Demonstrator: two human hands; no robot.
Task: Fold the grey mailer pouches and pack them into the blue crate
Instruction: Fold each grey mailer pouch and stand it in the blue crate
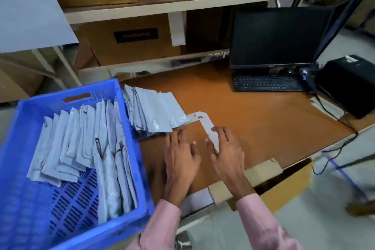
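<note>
The blue crate (125, 95) stands at the left, partly off the table, with several folded grey pouches (81, 140) leaning in rows inside it. Just right of its far corner, a loose pile of grey mailer pouches (150, 107) lies on the brown table (263, 124). A white L-shaped strip (208, 124) runs from the pile's edge toward me. My right hand (225, 148) lies flat on the near end of that strip, fingers spread. My left hand (180, 152) rests flat on the table beside it, fingertips near the pile's front edge. Neither hand holds anything.
A black monitor (280, 36) and keyboard (267, 83) stand at the back right, with a black box (351, 85) and cables (334, 115) further right. Shelves with cardboard boxes (129, 42) rise behind the table. A cardboard flap (269, 168) sticks out at the table's front edge.
</note>
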